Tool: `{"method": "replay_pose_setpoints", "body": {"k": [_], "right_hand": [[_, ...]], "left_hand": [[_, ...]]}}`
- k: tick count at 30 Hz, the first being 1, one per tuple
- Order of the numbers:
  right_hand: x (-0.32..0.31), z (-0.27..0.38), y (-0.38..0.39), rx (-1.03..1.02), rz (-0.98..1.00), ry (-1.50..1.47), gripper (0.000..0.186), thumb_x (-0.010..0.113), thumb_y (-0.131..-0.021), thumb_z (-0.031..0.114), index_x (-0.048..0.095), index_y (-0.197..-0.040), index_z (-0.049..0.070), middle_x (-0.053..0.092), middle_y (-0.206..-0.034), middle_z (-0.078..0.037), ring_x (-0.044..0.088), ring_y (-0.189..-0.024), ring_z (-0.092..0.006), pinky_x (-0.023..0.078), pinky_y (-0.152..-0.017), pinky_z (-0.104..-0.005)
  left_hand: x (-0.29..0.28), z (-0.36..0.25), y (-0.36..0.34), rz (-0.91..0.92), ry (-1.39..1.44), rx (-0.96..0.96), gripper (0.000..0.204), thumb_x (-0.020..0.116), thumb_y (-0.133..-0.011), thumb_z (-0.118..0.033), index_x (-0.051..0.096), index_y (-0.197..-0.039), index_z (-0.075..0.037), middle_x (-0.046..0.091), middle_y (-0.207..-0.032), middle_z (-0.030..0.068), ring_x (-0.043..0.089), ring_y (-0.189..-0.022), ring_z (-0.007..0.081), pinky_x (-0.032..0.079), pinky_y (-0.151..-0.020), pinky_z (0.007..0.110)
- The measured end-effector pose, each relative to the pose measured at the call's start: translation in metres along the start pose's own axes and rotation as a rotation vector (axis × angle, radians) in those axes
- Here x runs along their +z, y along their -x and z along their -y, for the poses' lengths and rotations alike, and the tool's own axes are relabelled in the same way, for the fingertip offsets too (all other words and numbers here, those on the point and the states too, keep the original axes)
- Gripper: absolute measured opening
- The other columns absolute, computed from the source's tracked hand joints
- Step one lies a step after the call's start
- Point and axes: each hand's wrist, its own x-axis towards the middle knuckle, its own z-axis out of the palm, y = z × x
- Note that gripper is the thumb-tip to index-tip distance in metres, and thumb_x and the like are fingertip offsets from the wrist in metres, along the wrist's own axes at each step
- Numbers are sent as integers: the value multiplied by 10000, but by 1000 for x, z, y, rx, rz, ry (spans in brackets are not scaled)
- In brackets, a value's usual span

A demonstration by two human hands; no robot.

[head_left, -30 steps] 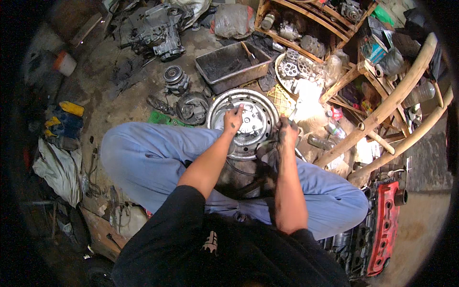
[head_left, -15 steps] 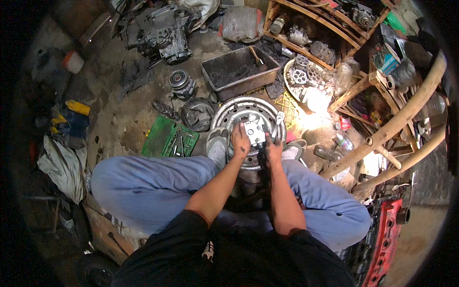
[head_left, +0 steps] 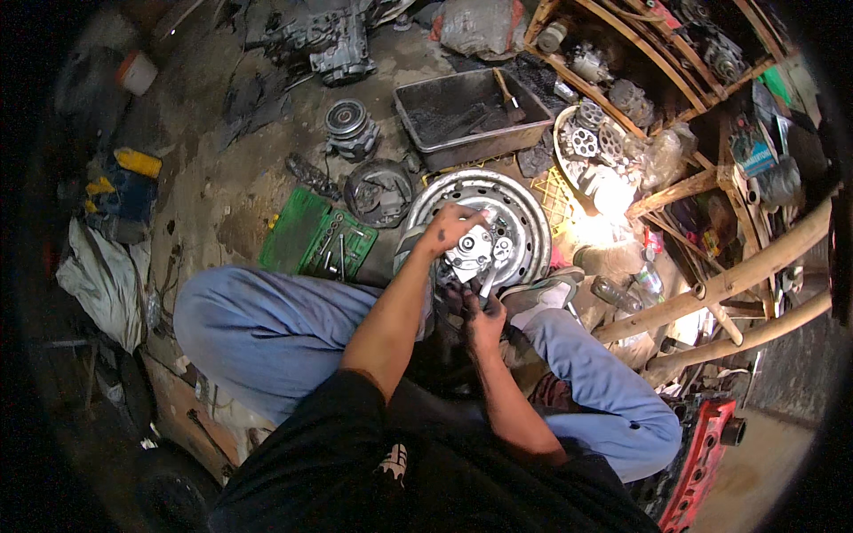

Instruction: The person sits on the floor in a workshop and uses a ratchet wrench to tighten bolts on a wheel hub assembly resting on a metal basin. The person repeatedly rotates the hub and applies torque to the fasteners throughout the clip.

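The person sits in a black T-shirt [head_left: 480,471] and blue trousers [head_left: 267,333], knees spread, both bare forearms reaching forward. The right hand [head_left: 482,324], its fingers blackened, is closed around the lower end of a silver wrench [head_left: 488,282] — ratchet-like, with a rounded head — which slants up beside a silver metal casting [head_left: 468,251]. That casting lies over the near part of a steel wheel [head_left: 531,218], between the two hands. The left hand [head_left: 449,229] lies against the casting's upper left, fingers stretched along its far edge; how firmly it grips cannot be told. A grey shoe [head_left: 544,296] stands at the wheel's right side.

To the left of the wheel, an open green socket case [head_left: 298,226] holds metal sockets and bars. Just past it sits a round dark housing [head_left: 379,191], and beyond that a pulley-topped unit [head_left: 349,129] stands upright on the floor [head_left: 222,191]. A yellow plastic crate [head_left: 558,204] shows to the wheel's right.

Farther out is a black rectangular tub [head_left: 475,155] with a wooden-handled brush [head_left: 508,93] inside — and, right of it, a pale basin [head_left: 562,147] of perforated metal discs [head_left: 585,142]. A wooden rack [head_left: 613,82] and a gearbox-like assembly [head_left: 333,49] stand farthest off.
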Motion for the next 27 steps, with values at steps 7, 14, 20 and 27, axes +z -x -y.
{"method": "replay_pose_setpoints", "body": {"k": [7, 14, 20, 27], "right_hand": [[5, 102, 71, 306, -109, 43, 506, 735, -872, 332, 569, -1170, -41, 628, -948, -99, 621, -736, -181, 527, -671, -292], [8, 35, 96, 13, -4, 232, 429, 589, -967, 402, 605, -859, -12, 571, -703, -40, 511, -625, -127, 427, -592, -273], [48, 75, 112, -148, 99, 383, 476, 589, -963, 383, 632, -996, -90, 643, -846, -119, 573, -787, -192, 461, -765, -325], [53, 65, 109, -165, 164, 351, 348, 555, -990, 265, 647, -971, -70, 658, -788, -165, 599, -753, -224, 472, -754, -368]], "left_hand": [[0, 34, 0, 31, 6, -11, 447, 565, -934, -470, 756, -980, -68, 719, -941, 147, 654, -897, 220, 473, -882, 339], [-19, -11, 35, 1, 234, -154, 537, 510, -967, -511, 663, -1186, -45, 642, -1203, 126, 553, -1152, 219, 409, -988, 327], [-62, -7, 51, 316, 122, -220, 653, 570, -924, -532, 547, -1334, -24, 545, -1365, 142, 499, -1261, 244, 357, -1080, 348], [-66, -10, 64, 409, -19, -74, 637, 655, -880, -481, 528, -1368, -92, 505, -1415, 147, 446, -1328, 264, 326, -1120, 367]]}}
